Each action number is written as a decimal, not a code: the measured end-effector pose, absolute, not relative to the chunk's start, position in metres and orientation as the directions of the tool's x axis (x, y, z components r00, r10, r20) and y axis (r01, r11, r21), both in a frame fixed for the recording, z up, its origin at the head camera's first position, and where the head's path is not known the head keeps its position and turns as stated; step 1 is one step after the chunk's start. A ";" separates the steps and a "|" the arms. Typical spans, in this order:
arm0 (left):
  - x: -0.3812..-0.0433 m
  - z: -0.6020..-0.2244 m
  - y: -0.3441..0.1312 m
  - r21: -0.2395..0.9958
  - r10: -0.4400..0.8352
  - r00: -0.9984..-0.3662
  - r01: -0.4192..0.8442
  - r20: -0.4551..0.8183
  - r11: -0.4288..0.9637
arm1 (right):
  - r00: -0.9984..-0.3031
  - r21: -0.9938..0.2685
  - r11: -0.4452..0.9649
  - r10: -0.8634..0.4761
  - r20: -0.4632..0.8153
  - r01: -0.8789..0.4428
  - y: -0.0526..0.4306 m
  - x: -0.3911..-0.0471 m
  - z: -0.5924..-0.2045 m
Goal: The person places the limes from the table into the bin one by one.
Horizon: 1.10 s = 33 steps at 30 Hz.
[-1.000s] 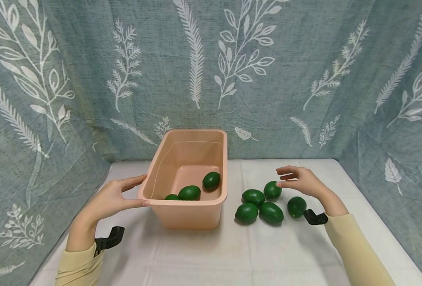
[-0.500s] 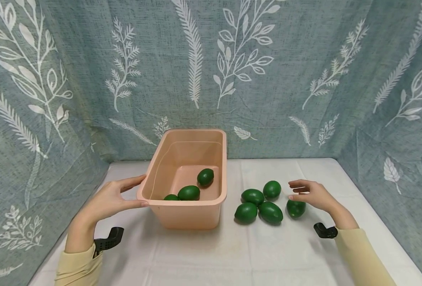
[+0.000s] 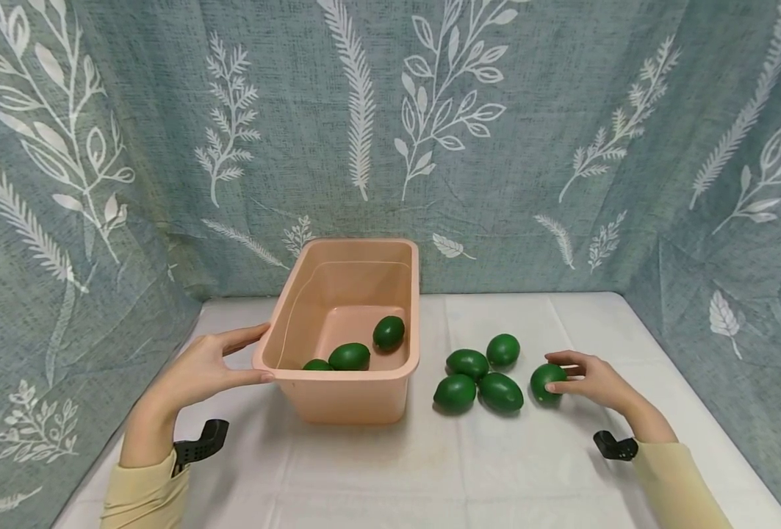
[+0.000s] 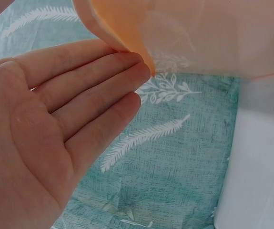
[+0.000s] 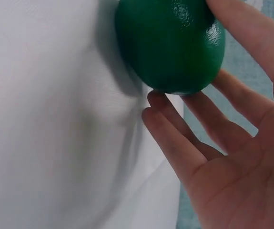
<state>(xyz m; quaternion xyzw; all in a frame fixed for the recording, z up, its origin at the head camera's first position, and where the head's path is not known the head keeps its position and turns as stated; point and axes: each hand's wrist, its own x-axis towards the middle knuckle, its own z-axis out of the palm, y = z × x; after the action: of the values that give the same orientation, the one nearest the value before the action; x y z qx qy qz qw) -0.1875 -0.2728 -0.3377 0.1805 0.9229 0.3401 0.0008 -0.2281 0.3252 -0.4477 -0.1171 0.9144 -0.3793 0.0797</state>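
I judged this the grasping step: my right hand (image 3: 590,378) pinched the green fruit (image 3: 541,383) nearest it, my straight-fingered left hand (image 3: 205,365) touched the tub (image 3: 353,402) beside it, and lifting seemed called for.

The left hand (image 3: 206,373) is straight-fingered, the right hand (image 3: 594,380) perhaps curved.

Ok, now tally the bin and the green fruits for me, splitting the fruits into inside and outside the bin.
Peach bin: 1
Green fruits visible inside the bin: 3
Outer green fruits: 5, counting the one at the right hand
Total: 9 (the bin's near wall could hide more)
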 end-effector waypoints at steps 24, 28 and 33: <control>-0.189 -0.335 -0.273 0.632 0.324 -0.939 0.321 0.115 0.706 | -0.971 -0.725 0.683 -0.222 -0.091 -0.089 0.320 -0.219 -0.451; -0.189 -0.334 -0.272 0.640 0.333 -0.936 0.328 0.117 0.695 | -0.973 -0.724 0.683 -0.218 -0.073 -0.099 0.318 -0.219 -0.442; -0.189 -0.333 -0.272 0.641 0.334 -0.935 0.328 0.117 0.694 | -0.972 -0.732 0.669 -0.234 -0.039 -0.132 0.314 -0.221 -0.427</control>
<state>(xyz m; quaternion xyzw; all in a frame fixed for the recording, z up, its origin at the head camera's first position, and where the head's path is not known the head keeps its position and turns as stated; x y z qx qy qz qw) -0.1890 -0.2724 -0.3327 0.1799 0.9202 0.3475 0.0043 -0.2212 0.3138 -0.4274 -0.1003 0.9112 -0.3944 0.0645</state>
